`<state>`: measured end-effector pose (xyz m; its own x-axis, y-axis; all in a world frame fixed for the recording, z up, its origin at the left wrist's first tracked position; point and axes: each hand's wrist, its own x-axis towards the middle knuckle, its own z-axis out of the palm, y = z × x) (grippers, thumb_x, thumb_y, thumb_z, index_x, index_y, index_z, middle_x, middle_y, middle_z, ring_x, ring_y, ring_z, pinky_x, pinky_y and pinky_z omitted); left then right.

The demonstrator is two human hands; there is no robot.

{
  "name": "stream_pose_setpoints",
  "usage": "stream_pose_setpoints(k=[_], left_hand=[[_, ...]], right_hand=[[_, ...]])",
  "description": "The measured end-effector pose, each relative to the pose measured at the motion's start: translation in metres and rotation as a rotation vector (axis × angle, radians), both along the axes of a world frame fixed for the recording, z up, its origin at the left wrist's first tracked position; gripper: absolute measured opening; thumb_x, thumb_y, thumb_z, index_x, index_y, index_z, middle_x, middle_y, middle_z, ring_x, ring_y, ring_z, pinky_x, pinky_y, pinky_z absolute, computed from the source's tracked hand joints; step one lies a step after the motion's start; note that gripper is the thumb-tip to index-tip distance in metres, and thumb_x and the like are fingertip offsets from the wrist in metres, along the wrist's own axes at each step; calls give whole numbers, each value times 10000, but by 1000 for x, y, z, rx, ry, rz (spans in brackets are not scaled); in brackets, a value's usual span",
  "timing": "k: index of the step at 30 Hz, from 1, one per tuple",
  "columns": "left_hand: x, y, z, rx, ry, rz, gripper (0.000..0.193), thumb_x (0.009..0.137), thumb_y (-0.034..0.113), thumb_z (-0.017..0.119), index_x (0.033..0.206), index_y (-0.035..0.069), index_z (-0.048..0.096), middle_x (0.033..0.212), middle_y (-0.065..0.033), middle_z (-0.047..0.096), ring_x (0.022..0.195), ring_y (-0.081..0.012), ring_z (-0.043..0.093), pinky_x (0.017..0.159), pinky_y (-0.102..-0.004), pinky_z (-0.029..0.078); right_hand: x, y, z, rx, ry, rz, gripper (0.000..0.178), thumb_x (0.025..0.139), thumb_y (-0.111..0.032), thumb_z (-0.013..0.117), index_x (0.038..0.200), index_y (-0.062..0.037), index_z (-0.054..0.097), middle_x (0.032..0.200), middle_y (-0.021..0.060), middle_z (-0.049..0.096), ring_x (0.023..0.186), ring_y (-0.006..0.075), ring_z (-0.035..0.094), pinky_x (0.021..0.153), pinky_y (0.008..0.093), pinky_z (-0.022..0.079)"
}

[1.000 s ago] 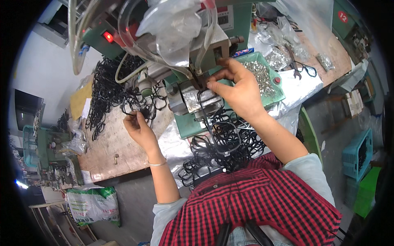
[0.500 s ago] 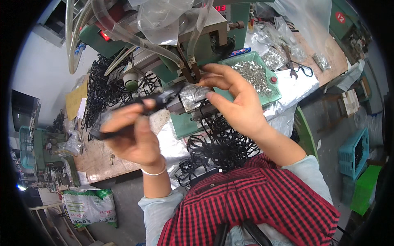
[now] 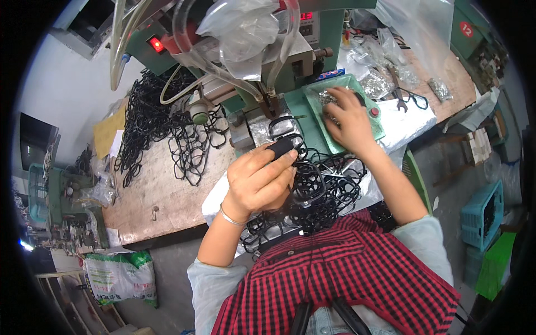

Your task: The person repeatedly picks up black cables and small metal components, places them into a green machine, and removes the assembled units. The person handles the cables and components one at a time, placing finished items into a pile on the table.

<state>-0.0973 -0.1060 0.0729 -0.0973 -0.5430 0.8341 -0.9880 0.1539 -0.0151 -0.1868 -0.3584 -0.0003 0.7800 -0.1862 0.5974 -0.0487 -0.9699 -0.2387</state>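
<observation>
Holding a black frame in your left hand | right hand spread flat in green tray | heap looks mostly undone

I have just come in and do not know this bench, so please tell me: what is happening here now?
A person in a red-and-black checked shirt sits at a wooden workbench before a green bench machine. The left hand holds a black plastic spectacle frame up near the machine. The right hand reaches into a shallow green tray of small silver metal parts. A heap of black spectacle frames lies at the person's lap, and more black frames are piled on the bench to the left.
</observation>
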Motion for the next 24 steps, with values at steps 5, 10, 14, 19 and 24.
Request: stream_pose_setpoints(k=[5,10,14,19,24], left_hand=[[-17,16,-19,27,247,-2,361,677,-28,769,1013,38,658,1172,-166,689,941,-386,689,810,-467,588],[-36,86,-19,-121,135,655,310,739,18,740,1028,99,661,1149,-142,691,929,-344,659,801,-439,531],[25,135,16,-653,515,821,207,894,-34,647,1101,-23,648,1056,-120,694,1001,-239,630,889,-353,489],[133,171,-19,19,323,1106,135,865,154,730,955,54,719,1016,-133,668,884,-286,631,825,-381,497],[179,174,-108,345,617,1470,270,752,343,821,868,104,770,960,-161,633,899,-342,641,755,-432,513]], right_hand=[[27,-24,-1,-144,-44,26,268,754,-113,700,1008,-62,637,1183,139,643,1166,324,588,845,452,527],[3,-17,-6,360,-243,-157,146,856,-75,694,991,-30,724,942,128,714,898,290,671,826,373,509],[-3,-13,-1,596,-220,-124,139,870,-65,696,996,-19,732,943,99,728,870,210,681,827,312,514],[11,3,8,564,-162,-145,172,831,-91,712,989,-32,741,948,114,730,893,238,695,835,330,528],[-9,3,9,442,-126,-224,169,807,-100,726,966,-47,754,933,140,729,915,313,684,849,388,518]])
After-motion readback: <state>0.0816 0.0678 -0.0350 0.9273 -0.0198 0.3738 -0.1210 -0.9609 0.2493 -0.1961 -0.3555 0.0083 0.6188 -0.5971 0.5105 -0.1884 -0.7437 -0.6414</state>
